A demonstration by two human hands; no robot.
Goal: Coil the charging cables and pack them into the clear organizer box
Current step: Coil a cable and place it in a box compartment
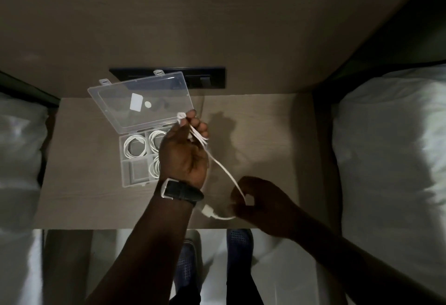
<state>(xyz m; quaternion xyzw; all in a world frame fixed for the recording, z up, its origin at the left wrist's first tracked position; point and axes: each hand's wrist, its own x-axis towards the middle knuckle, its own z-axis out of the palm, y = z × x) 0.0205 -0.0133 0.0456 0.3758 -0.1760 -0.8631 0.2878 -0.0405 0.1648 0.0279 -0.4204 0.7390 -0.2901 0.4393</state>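
A white charging cable (223,168) stretches between both hands above the bedside table. My left hand (184,152), with a black watch at the wrist, is raised and holds a few loops of it wound around the fingers. My right hand (255,202) pinches the cable lower down, and the USB plug (208,211) dangles to its left. The clear organizer box (135,160) lies open on the table with its lid (140,102) tilted back. Coiled white cables (135,147) fill three of its compartments; my left hand partly hides the right ones.
The light wooden table (265,135) sits between two beds with white bedding (391,160). A black socket panel (205,77) is on the wall behind the box. My feet in dark shoes (239,244) show below the table's front edge.
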